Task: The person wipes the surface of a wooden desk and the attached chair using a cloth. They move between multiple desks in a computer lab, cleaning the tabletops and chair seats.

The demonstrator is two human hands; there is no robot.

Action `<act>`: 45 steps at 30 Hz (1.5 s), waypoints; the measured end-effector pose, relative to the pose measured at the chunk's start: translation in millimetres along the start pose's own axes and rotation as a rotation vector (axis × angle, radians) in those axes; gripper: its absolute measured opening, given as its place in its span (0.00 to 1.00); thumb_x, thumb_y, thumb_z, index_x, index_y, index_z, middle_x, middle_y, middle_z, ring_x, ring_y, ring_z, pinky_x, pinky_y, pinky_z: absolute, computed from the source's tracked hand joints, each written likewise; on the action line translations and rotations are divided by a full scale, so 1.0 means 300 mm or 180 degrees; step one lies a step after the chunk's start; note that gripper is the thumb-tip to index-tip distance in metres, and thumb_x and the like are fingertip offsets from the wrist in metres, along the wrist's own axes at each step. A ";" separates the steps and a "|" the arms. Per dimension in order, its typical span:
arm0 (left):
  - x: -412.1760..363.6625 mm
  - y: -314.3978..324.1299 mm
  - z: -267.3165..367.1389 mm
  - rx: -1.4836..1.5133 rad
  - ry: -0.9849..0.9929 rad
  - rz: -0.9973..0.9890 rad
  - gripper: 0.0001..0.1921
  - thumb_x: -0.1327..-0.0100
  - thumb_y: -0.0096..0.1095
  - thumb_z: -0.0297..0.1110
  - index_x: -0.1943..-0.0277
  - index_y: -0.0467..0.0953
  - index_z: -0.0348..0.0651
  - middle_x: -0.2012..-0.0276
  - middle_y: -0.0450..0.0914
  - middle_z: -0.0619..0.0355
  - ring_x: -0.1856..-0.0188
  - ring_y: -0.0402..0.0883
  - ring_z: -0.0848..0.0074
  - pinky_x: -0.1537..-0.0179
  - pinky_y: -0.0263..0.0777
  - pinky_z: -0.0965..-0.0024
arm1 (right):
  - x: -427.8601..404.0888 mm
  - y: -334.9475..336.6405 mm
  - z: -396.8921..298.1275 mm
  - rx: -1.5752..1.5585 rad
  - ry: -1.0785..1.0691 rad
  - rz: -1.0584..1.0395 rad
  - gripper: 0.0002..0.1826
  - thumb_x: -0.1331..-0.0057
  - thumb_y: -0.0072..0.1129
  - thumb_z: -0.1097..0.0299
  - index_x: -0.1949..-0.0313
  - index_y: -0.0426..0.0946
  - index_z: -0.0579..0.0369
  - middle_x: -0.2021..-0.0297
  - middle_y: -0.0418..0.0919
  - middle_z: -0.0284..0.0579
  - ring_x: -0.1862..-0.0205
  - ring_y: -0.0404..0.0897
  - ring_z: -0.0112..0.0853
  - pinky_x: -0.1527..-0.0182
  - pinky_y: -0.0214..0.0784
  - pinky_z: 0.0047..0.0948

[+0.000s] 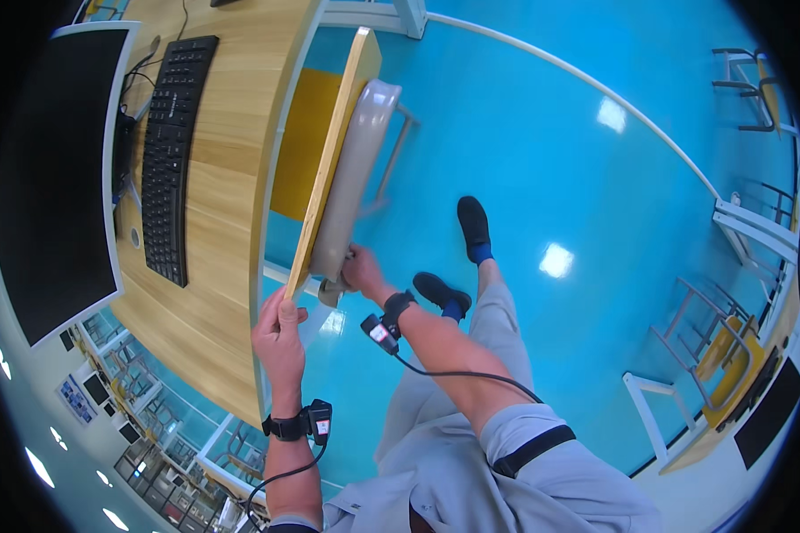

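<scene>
Beside the desk edge stands a chair, seen from above, with its yellow seat (pixel 305 143) partly under the desktop. Its plywood backrest (pixel 327 160) shows edge-on, and a thick grey metal tube (pixel 357 173) runs along the side facing me. My left hand (pixel 281 326) grips the near end of the plywood between thumb and fingers. At the near end of the grey tube, my right hand (pixel 363 273) is closed around part of the frame; its fingertips are partly hidden. Both wrists wear black straps with small cabled devices.
The wooden desk (pixel 230 146) on the left carries a black keyboard (pixel 177 153) and a monitor (pixel 57 180). My feet in dark shoes (pixel 473 226) stand on the blue floor (pixel 573 186). More chairs (pixel 723 353) and a white desk frame (pixel 660 406) are at the right.
</scene>
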State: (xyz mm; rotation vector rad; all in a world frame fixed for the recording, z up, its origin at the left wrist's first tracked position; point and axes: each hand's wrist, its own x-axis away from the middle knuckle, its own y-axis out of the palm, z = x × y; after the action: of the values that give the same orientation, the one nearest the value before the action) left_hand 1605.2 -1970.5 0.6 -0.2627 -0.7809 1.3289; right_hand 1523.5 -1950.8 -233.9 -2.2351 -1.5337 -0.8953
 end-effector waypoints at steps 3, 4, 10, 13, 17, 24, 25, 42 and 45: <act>-0.002 0.006 0.000 -0.0026 0.0014 0.0019 0.23 0.21 0.62 0.46 0.39 0.81 0.32 0.48 0.83 0.55 0.61 0.83 0.77 0.57 0.79 0.72 | -0.077 -0.074 0.048 -0.0092 0.0154 -0.0129 0.19 0.37 0.59 0.69 0.46 0.85 0.53 0.61 0.87 0.64 0.59 0.86 0.58 0.57 0.78 0.48; 0.000 0.006 0.000 -0.0038 -0.0001 0.0016 0.23 0.22 0.62 0.46 0.39 0.81 0.32 0.48 0.83 0.55 0.61 0.83 0.77 0.57 0.79 0.72 | -0.087 -0.107 0.054 0.0132 0.0120 -0.0171 0.20 0.37 0.59 0.69 0.45 0.85 0.52 0.60 0.87 0.64 0.59 0.86 0.58 0.57 0.78 0.48; 0.014 0.004 0.008 -0.0083 -0.0094 0.0052 0.26 0.22 0.62 0.49 0.39 0.81 0.31 0.47 0.83 0.54 0.60 0.84 0.76 0.55 0.79 0.71 | -0.130 -0.251 0.001 0.0613 0.0049 0.0120 0.22 0.36 0.58 0.67 0.42 0.84 0.49 0.58 0.87 0.60 0.57 0.85 0.58 0.54 0.79 0.47; 0.018 0.000 0.008 -0.0110 -0.0139 0.0068 0.27 0.22 0.61 0.51 0.39 0.80 0.31 0.47 0.83 0.54 0.59 0.85 0.76 0.54 0.79 0.70 | -0.194 -0.251 -0.062 0.0551 -0.0560 -0.0017 0.23 0.37 0.59 0.68 0.42 0.84 0.48 0.56 0.87 0.60 0.54 0.85 0.56 0.51 0.79 0.46; 0.012 0.001 0.020 -0.0211 -0.0103 0.0050 0.28 0.22 0.61 0.52 0.38 0.80 0.30 0.48 0.83 0.54 0.59 0.85 0.75 0.53 0.79 0.69 | -0.272 -0.232 -0.092 0.0505 -0.0672 -0.0615 0.23 0.38 0.60 0.69 0.42 0.84 0.51 0.52 0.86 0.60 0.49 0.84 0.55 0.47 0.77 0.45; 0.019 -0.001 0.014 -0.0192 -0.0207 0.0096 0.27 0.21 0.60 0.51 0.38 0.80 0.30 0.51 0.84 0.55 0.59 0.85 0.75 0.52 0.78 0.69 | -0.110 -0.294 -0.207 0.0521 -0.0425 -0.1200 0.23 0.40 0.62 0.71 0.43 0.83 0.54 0.48 0.85 0.56 0.47 0.84 0.48 0.45 0.76 0.42; 0.020 0.001 0.015 -0.0174 -0.0231 0.0096 0.26 0.21 0.59 0.50 0.39 0.80 0.30 0.52 0.84 0.55 0.59 0.85 0.76 0.52 0.78 0.69 | -0.068 -0.299 -0.221 0.0603 -0.0464 -0.1144 0.24 0.40 0.61 0.71 0.42 0.82 0.53 0.48 0.85 0.55 0.47 0.85 0.46 0.45 0.76 0.40; -0.105 0.139 0.324 -0.1120 0.0456 -0.0445 0.26 0.20 0.57 0.48 0.35 0.77 0.31 0.43 0.82 0.47 0.42 0.80 0.66 0.39 0.72 0.65 | 0.141 -0.426 -0.483 -0.2125 0.0706 -0.1353 0.18 0.32 0.59 0.72 0.43 0.82 0.61 0.56 0.86 0.39 0.58 0.84 0.23 0.55 0.79 0.27; -0.149 0.185 0.388 -0.1058 0.0453 -0.0518 0.26 0.20 0.57 0.48 0.35 0.77 0.31 0.45 0.82 0.49 0.44 0.80 0.68 0.41 0.73 0.65 | 0.032 -0.474 -0.537 -0.2746 0.0742 -0.1355 0.19 0.30 0.60 0.72 0.40 0.80 0.62 0.53 0.86 0.41 0.58 0.86 0.26 0.54 0.81 0.29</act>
State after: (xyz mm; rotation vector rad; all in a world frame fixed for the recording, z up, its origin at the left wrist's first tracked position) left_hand 1486.5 -2027.6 36.2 -0.5400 -0.8814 1.0125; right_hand 1343.1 -1976.7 -119.9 -2.1605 -1.7411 -2.2018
